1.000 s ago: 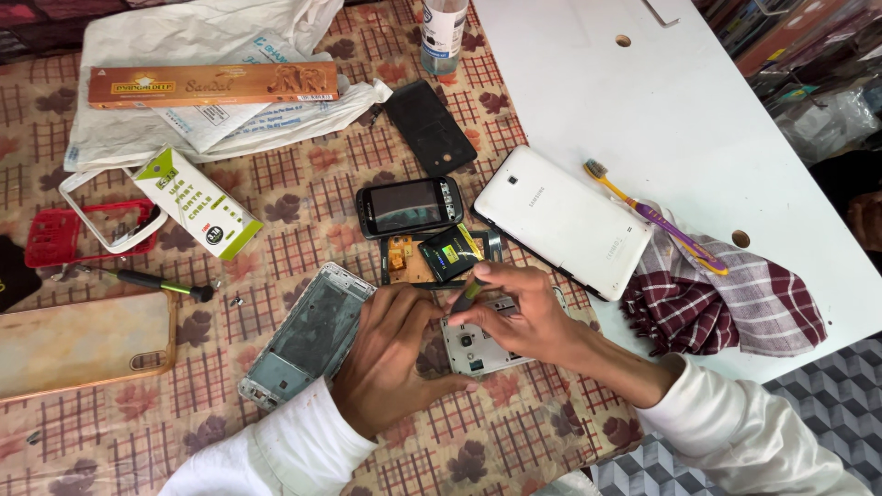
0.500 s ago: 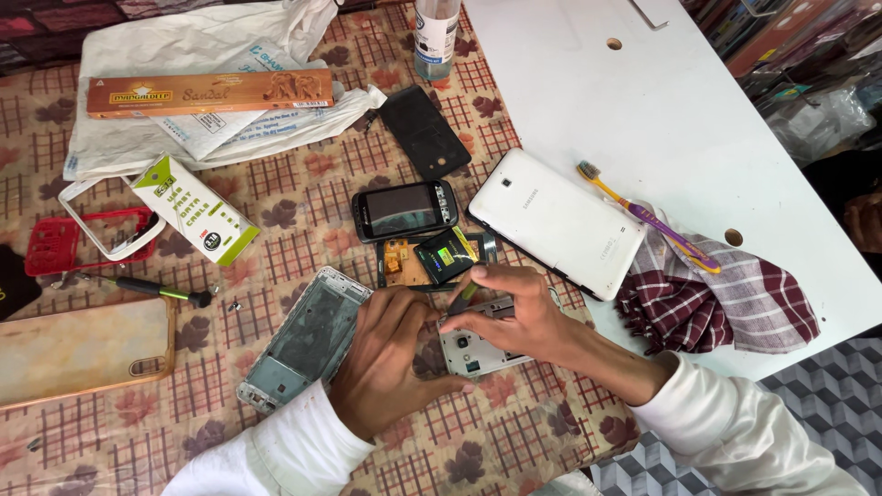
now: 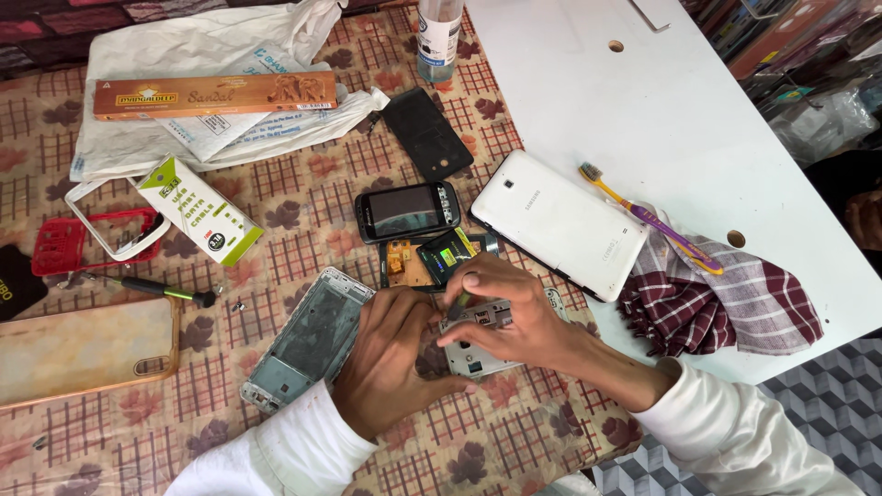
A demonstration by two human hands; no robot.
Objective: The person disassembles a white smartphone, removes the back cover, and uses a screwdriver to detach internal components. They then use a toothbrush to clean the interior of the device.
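Observation:
My left hand (image 3: 390,354) lies over a grey opened phone body (image 3: 478,344) and holds it down on the patterned tablecloth. My right hand (image 3: 510,308) pinches a small thin tool (image 3: 459,303) and presses its tip onto the phone's upper part. Just left of my left wrist lies a silver phone frame (image 3: 308,335). Behind my hands sits an open phone with orange and green boards (image 3: 427,259), and beyond that a small black phone (image 3: 407,211). The middle of the grey phone body is hidden under my fingers.
A white tablet (image 3: 556,220) lies face down at the right, beside a checked cloth (image 3: 721,298) and a yellow and purple toothbrush (image 3: 648,219). On the left are a screwdriver (image 3: 165,291), a green and white box (image 3: 197,209), a red frame (image 3: 64,243) and a gold phone case (image 3: 83,349). Farther back are a long brown box (image 3: 216,95), a black cover (image 3: 425,133) and a bottle (image 3: 438,37).
Both hands stay on the grey phone body; my right fingers have shifted only slightly with the tool. The view has drifted a little.

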